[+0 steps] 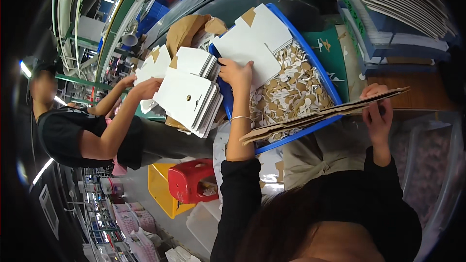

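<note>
My left hand is at the left rim of a blue bin, its thumb spread over a white die-cut card sheet that lies across the bin. The curled fingertips are beside a stack of white die-cut cards; whether they touch it I cannot tell. My right hand grips the right end of a few brown cardboard sheets, seen nearly edge-on and slanting over the near part of the bin. Small brown and white cardboard scraps fill the bin below.
A co-worker on the left reaches both hands to white cards beside the stack. Blue trays with piled card sheets stand at the right. A red stool and yellow crate are on the floor. Brown paper lies behind the stack.
</note>
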Demonstrator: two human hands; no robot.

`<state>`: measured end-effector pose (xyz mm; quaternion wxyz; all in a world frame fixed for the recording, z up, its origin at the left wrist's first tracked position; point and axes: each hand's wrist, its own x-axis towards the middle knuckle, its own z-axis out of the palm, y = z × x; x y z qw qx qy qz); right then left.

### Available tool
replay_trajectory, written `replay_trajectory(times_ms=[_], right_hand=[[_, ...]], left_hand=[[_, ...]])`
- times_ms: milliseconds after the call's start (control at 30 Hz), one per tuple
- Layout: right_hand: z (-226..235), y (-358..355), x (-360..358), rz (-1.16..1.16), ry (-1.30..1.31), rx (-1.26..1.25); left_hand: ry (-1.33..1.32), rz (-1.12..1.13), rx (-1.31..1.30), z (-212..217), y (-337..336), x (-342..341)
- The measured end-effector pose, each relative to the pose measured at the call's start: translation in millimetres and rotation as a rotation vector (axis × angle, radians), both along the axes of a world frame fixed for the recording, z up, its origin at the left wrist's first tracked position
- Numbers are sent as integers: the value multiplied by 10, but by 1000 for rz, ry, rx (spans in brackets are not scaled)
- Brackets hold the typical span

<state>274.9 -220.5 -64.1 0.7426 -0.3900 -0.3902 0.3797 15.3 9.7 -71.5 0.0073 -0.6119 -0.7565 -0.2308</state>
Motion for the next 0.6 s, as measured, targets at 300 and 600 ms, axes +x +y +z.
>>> replay_trajectory(times_ms=[300, 600], right_hand=[[85, 41, -98, -22, -25, -9], [-28, 126, -28, 57, -46, -14]], left_hand=[[-385, -67, 211, 26, 2, -216], [-1073, -360, 646, 777, -1156, -43]])
